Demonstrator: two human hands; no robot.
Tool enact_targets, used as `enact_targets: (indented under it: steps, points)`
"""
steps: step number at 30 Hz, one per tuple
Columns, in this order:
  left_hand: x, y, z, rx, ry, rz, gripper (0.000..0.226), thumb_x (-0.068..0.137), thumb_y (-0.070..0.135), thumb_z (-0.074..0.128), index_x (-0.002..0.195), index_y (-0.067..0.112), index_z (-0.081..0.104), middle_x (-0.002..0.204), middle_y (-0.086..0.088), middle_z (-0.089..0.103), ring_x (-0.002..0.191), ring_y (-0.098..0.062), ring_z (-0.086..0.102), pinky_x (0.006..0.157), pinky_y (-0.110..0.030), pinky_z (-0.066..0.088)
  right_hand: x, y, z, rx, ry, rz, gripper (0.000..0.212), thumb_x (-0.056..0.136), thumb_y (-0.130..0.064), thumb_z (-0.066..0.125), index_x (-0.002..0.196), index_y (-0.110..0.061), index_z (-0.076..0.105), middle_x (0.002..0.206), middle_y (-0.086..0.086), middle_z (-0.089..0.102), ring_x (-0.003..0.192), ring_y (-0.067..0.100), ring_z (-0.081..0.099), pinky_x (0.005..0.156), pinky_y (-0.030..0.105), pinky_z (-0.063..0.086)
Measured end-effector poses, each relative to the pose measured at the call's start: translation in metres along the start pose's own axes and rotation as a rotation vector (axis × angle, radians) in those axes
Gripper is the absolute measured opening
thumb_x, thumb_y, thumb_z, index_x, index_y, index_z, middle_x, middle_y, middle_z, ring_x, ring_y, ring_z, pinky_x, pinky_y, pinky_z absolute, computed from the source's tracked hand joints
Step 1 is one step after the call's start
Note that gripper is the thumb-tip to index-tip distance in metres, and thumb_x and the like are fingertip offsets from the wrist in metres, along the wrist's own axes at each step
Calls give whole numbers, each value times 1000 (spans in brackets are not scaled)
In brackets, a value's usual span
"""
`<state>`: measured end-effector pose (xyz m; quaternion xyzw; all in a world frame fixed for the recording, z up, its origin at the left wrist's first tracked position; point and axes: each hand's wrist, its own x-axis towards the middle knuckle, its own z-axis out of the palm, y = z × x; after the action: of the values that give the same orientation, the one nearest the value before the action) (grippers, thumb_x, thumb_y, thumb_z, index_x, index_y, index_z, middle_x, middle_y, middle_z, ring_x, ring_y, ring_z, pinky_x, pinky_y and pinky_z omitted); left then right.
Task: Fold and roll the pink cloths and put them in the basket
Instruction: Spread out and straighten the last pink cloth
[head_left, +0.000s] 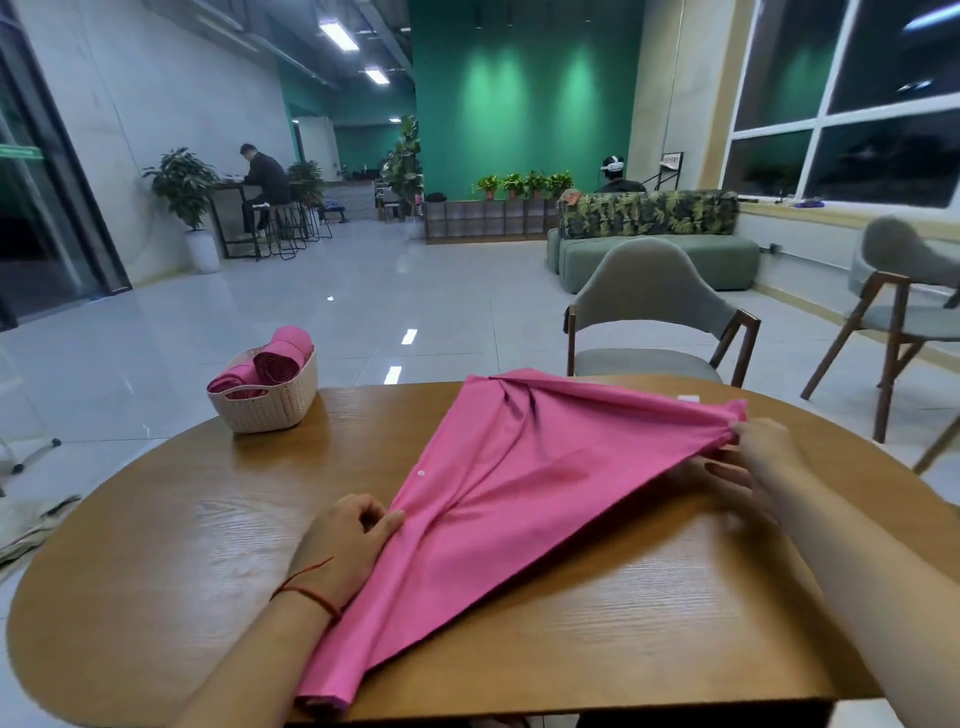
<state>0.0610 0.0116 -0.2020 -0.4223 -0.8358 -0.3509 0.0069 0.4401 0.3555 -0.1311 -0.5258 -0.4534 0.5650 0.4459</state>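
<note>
Desk (623, 597) of oval wood bears a pink cloth (493, 493) spread across its middle; a grey chair (649, 306) stands just behind. Far left, a white basket (270, 405) holds rolled cloths (280, 361). The left hand (345, 545) pinches the cloth's near edge, the right hand (756, 454) its bunched far corner.

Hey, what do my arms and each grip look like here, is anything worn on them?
The left forearm and right forearm have no sleeves in view. The left grip and right grip are ungloved hands, with no rings that I can make out. A thin red string bracelet circles the left wrist, with one loose strand. Nothing shows on the right wrist.
</note>
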Motion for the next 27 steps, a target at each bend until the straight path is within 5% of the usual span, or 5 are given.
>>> enact_targets:
  steps: [9, 14, 19, 22, 27]
  points:
    - [5, 4, -7, -47, 71, -101, 27, 104, 41, 55, 87, 20, 54, 79, -2, 66, 78, -28, 63, 73, -42, 51, -40, 43, -60, -821, 131, -326, 15, 95, -22, 46, 95, -21, 62, 52, 4, 69, 60, 29, 69, 64, 35, 51]
    - [7, -3, -13, -12, 57, -69, 25, 103, 41, 58, 87, 22, 52, 77, 0, 65, 75, -25, 62, 70, -42, 50, -30, 57, -55, -952, 166, -404, 10, 93, -27, 52, 99, -21, 58, 87, 9, 64, 82, 33, 60, 77, 44, 55]
    - [1, -4, -11, 20, 43, -44, 25, 99, 41, 64, 84, 25, 51, 77, 4, 65, 74, -20, 61, 70, -41, 52, -16, 67, -52, -1164, 194, -808, 69, 78, -3, 64, 143, -21, 48, 152, 16, 43, 140, 45, 38, 109, 63, 39]
    - [1, -2, -13, 27, 31, -29, 22, 93, 31, 73, 83, 27, 54, 82, 7, 63, 78, -15, 59, 72, -38, 51, -4, 62, -43, -1390, -49, -1301, 58, 81, -7, 63, 132, -34, 60, 147, 7, 58, 135, 41, 54, 107, 62, 42]
    - [3, -2, -13, 0, 17, 43, 19, 87, 11, 73, 92, 26, 62, 96, 3, 61, 89, -17, 57, 80, -34, 46, -4, 43, -9, -1611, -123, -1294, 50, 85, -13, 73, 129, -36, 71, 143, 0, 64, 138, 30, 55, 120, 66, 30]
